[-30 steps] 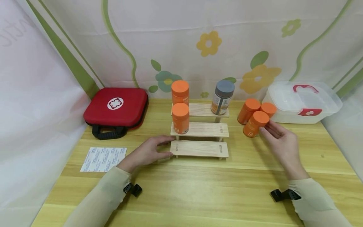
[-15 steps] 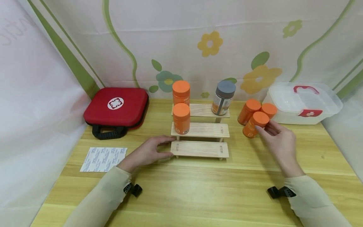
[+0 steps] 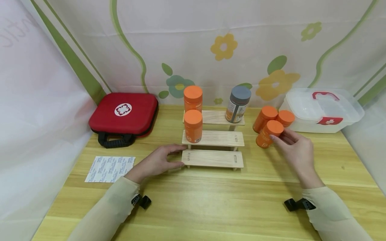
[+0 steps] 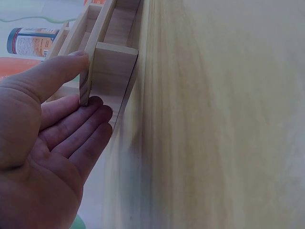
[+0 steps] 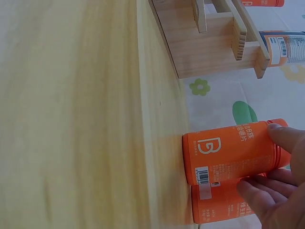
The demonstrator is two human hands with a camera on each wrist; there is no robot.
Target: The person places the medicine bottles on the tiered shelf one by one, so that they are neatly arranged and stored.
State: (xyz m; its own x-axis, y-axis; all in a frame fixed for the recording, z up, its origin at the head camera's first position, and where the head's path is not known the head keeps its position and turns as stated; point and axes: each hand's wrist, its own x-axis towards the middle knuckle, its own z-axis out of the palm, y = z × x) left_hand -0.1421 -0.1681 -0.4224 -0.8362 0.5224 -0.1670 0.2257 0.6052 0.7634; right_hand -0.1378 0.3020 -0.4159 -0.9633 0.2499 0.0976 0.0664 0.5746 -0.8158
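My right hand grips the front orange bottle near its lid, thumb on one side and fingers on the other. This bottle leans slightly. Behind it stand two more orange bottles, one at the left and one at the right. At the left end of the lowest step of the three-step wooden rack, my left hand holds the board's end. In the left wrist view, its thumb lies on the board and its fingertips reach under the end.
Two orange bottles occupy the rack's left side, one on the top step and one on the middle step. A grey-lidded bottle stands at top right. Around them are a red first-aid case, a printed sheet and a clear box.
The front orange bottle has shifted slightly left and toward me and now leans. My right hand has moved a little left. My left hand stays at the rack.
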